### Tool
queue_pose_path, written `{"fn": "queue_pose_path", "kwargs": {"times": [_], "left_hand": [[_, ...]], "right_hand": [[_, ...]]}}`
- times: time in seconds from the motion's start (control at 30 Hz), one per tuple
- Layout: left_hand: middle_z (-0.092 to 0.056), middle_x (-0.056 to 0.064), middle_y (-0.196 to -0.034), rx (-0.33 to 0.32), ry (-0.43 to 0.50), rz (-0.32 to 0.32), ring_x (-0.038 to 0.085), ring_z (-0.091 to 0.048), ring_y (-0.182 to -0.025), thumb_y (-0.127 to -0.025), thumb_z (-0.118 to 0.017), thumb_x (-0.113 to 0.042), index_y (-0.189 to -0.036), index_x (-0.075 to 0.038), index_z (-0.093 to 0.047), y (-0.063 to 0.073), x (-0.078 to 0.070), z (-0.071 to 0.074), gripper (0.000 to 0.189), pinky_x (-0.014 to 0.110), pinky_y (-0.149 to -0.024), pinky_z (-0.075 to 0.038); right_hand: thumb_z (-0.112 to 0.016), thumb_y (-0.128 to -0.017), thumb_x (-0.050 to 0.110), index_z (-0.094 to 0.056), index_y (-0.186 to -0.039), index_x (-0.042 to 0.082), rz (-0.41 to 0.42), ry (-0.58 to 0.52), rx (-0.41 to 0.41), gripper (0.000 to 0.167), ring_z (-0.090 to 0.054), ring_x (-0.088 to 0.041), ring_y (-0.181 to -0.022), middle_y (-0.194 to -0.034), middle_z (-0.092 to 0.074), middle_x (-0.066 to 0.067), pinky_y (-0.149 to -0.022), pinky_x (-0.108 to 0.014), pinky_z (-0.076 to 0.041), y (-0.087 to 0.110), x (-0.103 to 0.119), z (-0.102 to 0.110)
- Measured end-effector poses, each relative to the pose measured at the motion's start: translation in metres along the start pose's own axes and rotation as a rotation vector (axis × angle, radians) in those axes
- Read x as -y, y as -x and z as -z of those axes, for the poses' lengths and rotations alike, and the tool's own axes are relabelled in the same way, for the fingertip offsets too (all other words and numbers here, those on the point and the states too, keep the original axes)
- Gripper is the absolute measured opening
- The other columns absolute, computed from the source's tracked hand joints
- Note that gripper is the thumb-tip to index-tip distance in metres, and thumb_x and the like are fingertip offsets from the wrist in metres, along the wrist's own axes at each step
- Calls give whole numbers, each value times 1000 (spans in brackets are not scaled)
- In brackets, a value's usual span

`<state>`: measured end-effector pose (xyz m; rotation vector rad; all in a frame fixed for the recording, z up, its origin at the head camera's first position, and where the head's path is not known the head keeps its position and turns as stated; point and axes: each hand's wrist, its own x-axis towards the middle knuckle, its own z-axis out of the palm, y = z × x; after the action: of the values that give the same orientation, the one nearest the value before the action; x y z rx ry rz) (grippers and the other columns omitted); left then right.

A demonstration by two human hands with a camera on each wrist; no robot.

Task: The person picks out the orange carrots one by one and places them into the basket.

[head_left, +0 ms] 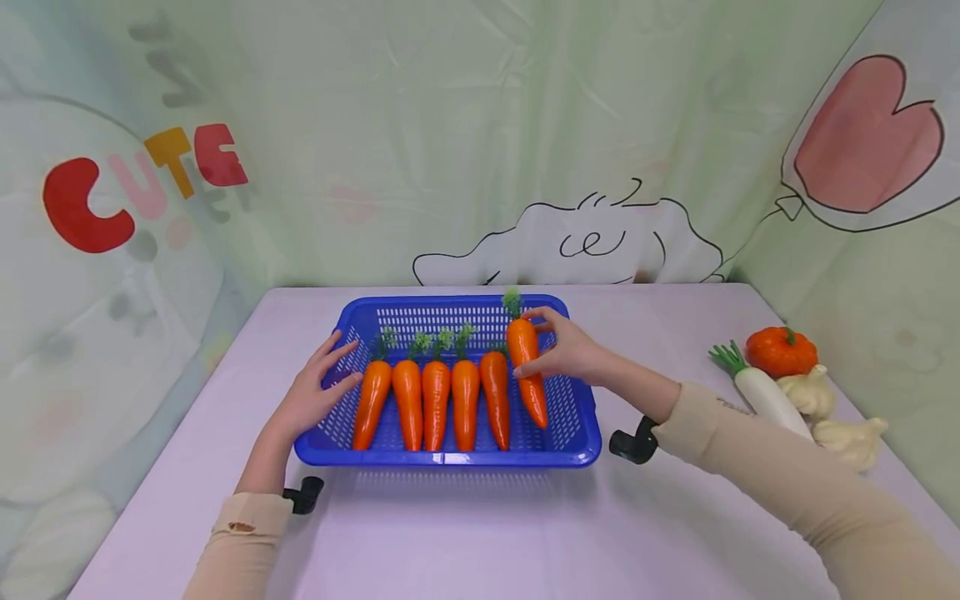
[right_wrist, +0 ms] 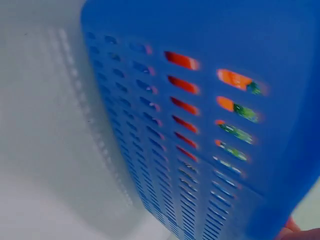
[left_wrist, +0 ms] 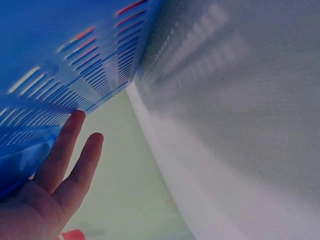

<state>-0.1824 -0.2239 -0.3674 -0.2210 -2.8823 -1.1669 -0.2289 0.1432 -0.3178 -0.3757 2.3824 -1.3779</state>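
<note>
A blue slotted plastic basket (head_left: pixel 450 458) stands on the table, with several orange toy carrots (head_left: pixel 437 404) lying side by side in it, green tops toward the back. At the right end of that row, my right hand (head_left: pixel 566 348) pinches one more carrot (head_left: pixel 523 343) between thumb and fingers, its tip pointing down into the basket. My left hand (head_left: pixel 311 402) is at the basket's left rim with fingers spread. In the left wrist view, two extended fingers (left_wrist: pixel 65 150) lie along the outer wall. The right wrist view shows mostly the basket's side wall (right_wrist: pixel 280 40), orange and green showing through the slots.
On the table's right side lie a white radish (head_left: pixel 772 400) with green leaves, an orange pumpkin (head_left: pixel 782 351) and two garlic bulbs (head_left: pixel 851 442). A printed curtain (head_left: pixel 465 125) hangs behind the table. Black wrist mounts (head_left: pixel 635 442) stick out from both forearms.
</note>
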Motion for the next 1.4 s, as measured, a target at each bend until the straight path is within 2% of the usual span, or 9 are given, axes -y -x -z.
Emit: {"fn": "queue_pose_path", "kwargs": {"times": [0.17,0.33,0.4,0.57,0.9,1.17,1.27,1.4], "left_hand": [[-11,10,-152,-2,1,-6,40,-13,-136,-90,-55,-33,-141,-14,-37,0,-1,1,58,67,-96,-21],[-12,10,-152,0,-5,-4,40,-13,-135,-90,-55,-34,-141,-14,-36,1,0,2,58,67,-96,-21],[-11,10,-152,-1,-5,0,40,-13,-136,-90,-55,-34,-141,-14,-36,1,0,3,58,67,-96,-21],[-11,10,-152,-3,-3,5,39,-13,-136,-90,-55,-34,-141,-15,-36,0,0,2,58,67,-97,-21],[-11,9,-152,9,-2,-4,39,-13,-136,-90,-55,-35,-141,-15,-37,0,-1,-1,58,68,-97,-20],[-11,10,-152,11,-18,-17,40,-13,-136,-90,-54,-35,-141,-15,-37,-1,-3,2,57,68,-97,-20],[-11,10,-152,11,-18,-25,40,-13,-135,-90,-55,-34,-141,-14,-37,-2,-2,2,57,68,-97,-20],[-12,11,-152,12,-18,-32,40,-13,-135,-90,-55,-33,-140,-12,-37,-1,-3,0,57,68,-97,-20]], "right_hand": [[-80,-68,13,-34,-132,6,-2,116,-13,79,-52,-41,-105,-133,-34,-30,-73,-38,-55,-2,3,-8],[-80,-67,14,-37,-130,6,-17,264,-15,77,-48,-41,-110,-128,-43,-27,-81,-44,-51,-7,3,-16],[-81,-66,15,-38,-129,4,-9,336,-25,77,-50,-39,-108,-124,-47,-26,-84,-45,-50,-10,3,-19],[-82,-64,14,-39,-126,0,-5,424,-33,77,-54,-34,-97,-114,-53,-23,-82,-43,-51,-17,1,-25],[-83,-62,9,-37,-123,-2,-64,424,-36,77,-54,-32,-91,-107,-54,-22,-76,-38,-53,-24,-11,-31],[-81,-66,7,-30,-131,-1,-180,361,-10,83,-52,-34,-97,-115,-46,-25,-64,-35,-56,-26,-8,-35],[-80,-65,10,-28,-134,-3,-187,388,-8,87,-47,-36,-103,-120,-41,-28,-66,-34,-56,-26,-9,-35],[-80,-66,15,-29,-134,-5,-175,424,-13,87,-43,-39,-109,-125,-35,-31,-82,-42,-51,-25,-11,-36]]}}
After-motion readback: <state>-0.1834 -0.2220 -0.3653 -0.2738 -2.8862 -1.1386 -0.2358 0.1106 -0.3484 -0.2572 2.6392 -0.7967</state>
